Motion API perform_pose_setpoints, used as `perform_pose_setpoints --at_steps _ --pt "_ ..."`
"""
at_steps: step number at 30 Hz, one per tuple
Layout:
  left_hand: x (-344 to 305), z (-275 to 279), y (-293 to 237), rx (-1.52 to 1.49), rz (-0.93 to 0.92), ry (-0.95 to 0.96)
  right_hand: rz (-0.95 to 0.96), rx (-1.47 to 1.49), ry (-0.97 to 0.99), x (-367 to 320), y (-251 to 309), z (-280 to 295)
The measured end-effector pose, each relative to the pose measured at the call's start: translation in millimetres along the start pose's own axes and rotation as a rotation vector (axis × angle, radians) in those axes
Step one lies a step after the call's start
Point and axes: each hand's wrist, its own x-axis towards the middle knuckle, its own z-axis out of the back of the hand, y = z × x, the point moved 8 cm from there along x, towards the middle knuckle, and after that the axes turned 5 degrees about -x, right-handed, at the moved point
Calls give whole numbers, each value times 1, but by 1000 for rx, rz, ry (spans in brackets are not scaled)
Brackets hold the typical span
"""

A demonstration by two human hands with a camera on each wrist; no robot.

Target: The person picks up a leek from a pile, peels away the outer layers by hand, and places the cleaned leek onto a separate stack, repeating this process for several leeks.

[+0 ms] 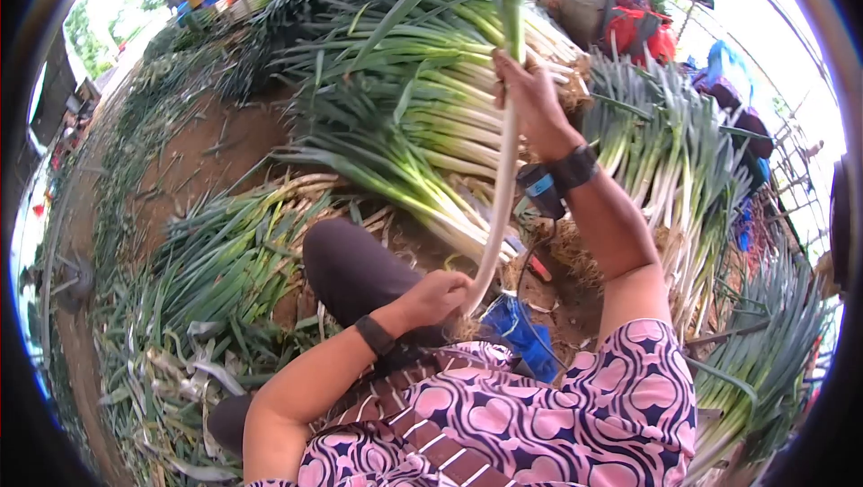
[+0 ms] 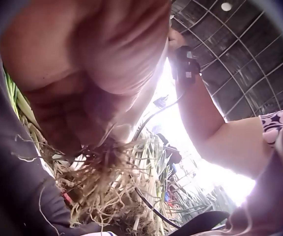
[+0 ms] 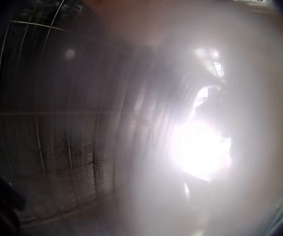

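A long leek [image 1: 505, 177] stands bowed between my two hands in the head view, its pale shaft low and its green leaves going out of the top of the frame. High on the shaft, just under the leaves, my right hand [image 1: 537, 108] grips it. My left hand [image 1: 434, 298] holds its root end near my lap, fingers curled. Tangled roots [image 2: 109, 172] hang below that hand in the left wrist view, where the palm hides much of the shaft's base. Glare and blur fill the right wrist view.
Heaped leeks [image 1: 431, 101] lie ahead, with more leeks [image 1: 670, 146] along the right. Leafy trimmings [image 1: 193, 388] cover the ground at left, beside bare soil [image 1: 211, 150]. A blue plastic piece [image 1: 526, 339] sits by my lap. Stuffed bags [image 1: 584, 6] stand at the back right.
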Motion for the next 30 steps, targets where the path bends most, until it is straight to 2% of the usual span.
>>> perform_pose_setpoints --at_steps 2,3,4,6,9,12,16,18,20,21,22,23,24,26,28,29,30 --pt "2 -7 12 -127 3 83 -26 -38 -69 -5 2 4" --pt "3 -10 33 -186 44 77 -61 -69 -20 -6 2 2" --pt "0 -14 28 -265 120 116 -99 -97 31 -8 1 0" --pt "-2 -21 43 -466 276 161 -123 55 47 -9 -8 -4" --pt "-8 -16 61 -616 504 34 -158 159 51 -16 -6 -5" --pt "-14 0 87 -694 584 -94 -136 102 24 -9 -6 13" --pt "-23 13 62 -733 505 -192 -49 36 -67 3 4 59" --pt "-28 27 61 -742 459 -259 -83 -93 -218 6 23 96" --pt "-39 40 55 -727 409 -291 15 -432 -332 38 43 164" --pt "-45 46 47 -713 393 -310 55 -508 -479 39 70 199" --pt "-52 53 46 -698 374 -330 -24 -812 -499 61 90 246" --pt "-58 59 47 -717 353 -351 122 -1140 -700 63 119 284" --pt "-64 65 49 -735 333 -371 119 -1271 -825 64 138 324" --pt "-77 77 53 -751 306 -431 279 -1769 -1231 29 180 349" --pt "-91 87 54 -791 304 -516 94 -1728 -908 55 143 379" --pt "-98 93 57 -792 294 -547 196 -2109 -718 66 110 354" --pt "-106 99 60 -794 282 -583 301 -1951 -728 68 65 343"
